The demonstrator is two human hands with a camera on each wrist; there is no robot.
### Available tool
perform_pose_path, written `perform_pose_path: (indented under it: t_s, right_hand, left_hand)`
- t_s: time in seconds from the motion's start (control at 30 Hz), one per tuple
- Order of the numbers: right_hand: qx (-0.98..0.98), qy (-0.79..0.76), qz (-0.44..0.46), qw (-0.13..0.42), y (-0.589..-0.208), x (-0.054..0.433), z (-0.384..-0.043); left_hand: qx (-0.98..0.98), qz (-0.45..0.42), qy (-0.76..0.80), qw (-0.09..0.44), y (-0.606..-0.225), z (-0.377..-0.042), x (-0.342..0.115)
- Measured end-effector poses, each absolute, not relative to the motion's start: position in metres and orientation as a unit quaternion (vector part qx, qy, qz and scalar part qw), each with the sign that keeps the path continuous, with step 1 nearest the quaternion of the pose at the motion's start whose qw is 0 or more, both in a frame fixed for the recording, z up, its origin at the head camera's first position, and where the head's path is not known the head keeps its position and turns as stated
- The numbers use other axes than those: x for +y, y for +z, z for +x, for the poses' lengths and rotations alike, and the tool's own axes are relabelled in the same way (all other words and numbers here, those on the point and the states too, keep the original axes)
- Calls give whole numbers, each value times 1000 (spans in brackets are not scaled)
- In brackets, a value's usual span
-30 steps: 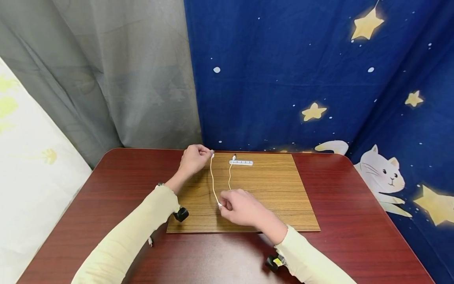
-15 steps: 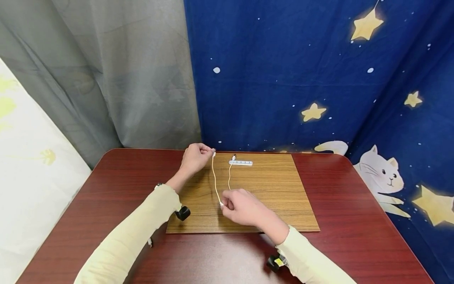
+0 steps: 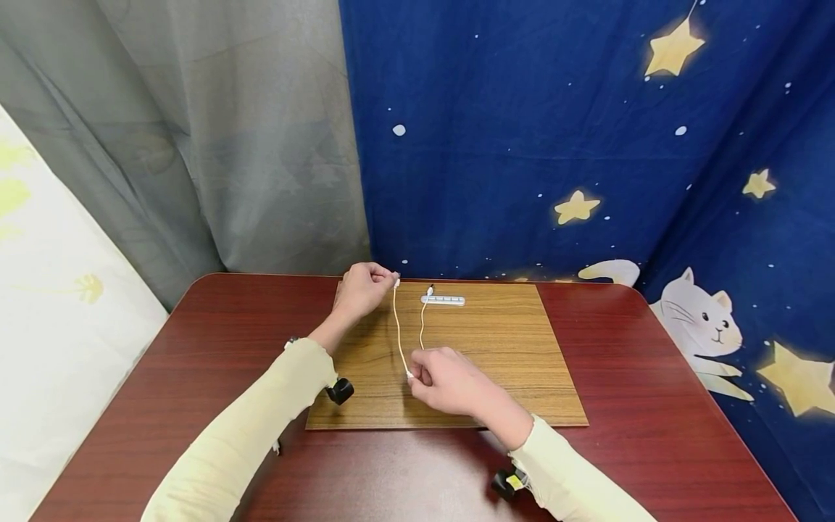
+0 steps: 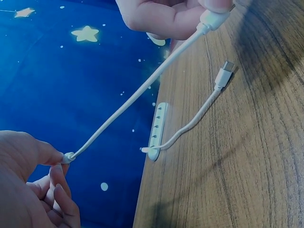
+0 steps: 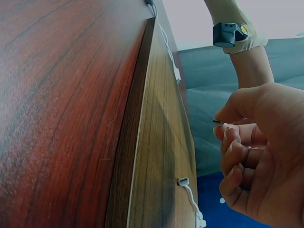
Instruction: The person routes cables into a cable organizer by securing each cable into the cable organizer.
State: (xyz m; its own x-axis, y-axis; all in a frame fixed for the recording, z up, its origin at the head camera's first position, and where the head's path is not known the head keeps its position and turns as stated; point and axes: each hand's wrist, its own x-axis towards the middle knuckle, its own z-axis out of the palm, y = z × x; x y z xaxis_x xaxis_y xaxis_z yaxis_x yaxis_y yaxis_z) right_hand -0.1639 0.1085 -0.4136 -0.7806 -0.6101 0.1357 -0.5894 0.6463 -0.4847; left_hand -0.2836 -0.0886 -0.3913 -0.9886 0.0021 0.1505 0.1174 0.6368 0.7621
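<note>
A short white charging cable stretches between the two hands above the wooden board. At the board's back edge my left hand pinches one small plug of it between thumb and fingers. My right hand, nearer the front, pinches the other plug; a metal tip pokes out past its fingertips. Below, a second white cable passes through the end slot of a white cable clip. Its USB-C plug lies on the board, hidden behind my right hand in the head view.
The wood-grain board lies on a dark red table. A further white plug shows beside the left sleeve on the table. Grey and blue star-printed curtains hang right behind the table's back edge.
Both hands have drifted slightly to the right together, carrying the stretched cable toward the clip. The clip and the second cable have stayed in place.
</note>
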Motion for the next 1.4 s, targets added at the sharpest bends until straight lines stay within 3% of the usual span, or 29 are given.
perform_pose_path:
  t_s: [1.4]
  right_hand:
    - [910,-248,-331,17,-410,112,-161]
  left_hand:
    - [-885,-47,-459,55,-391,-285,-73]
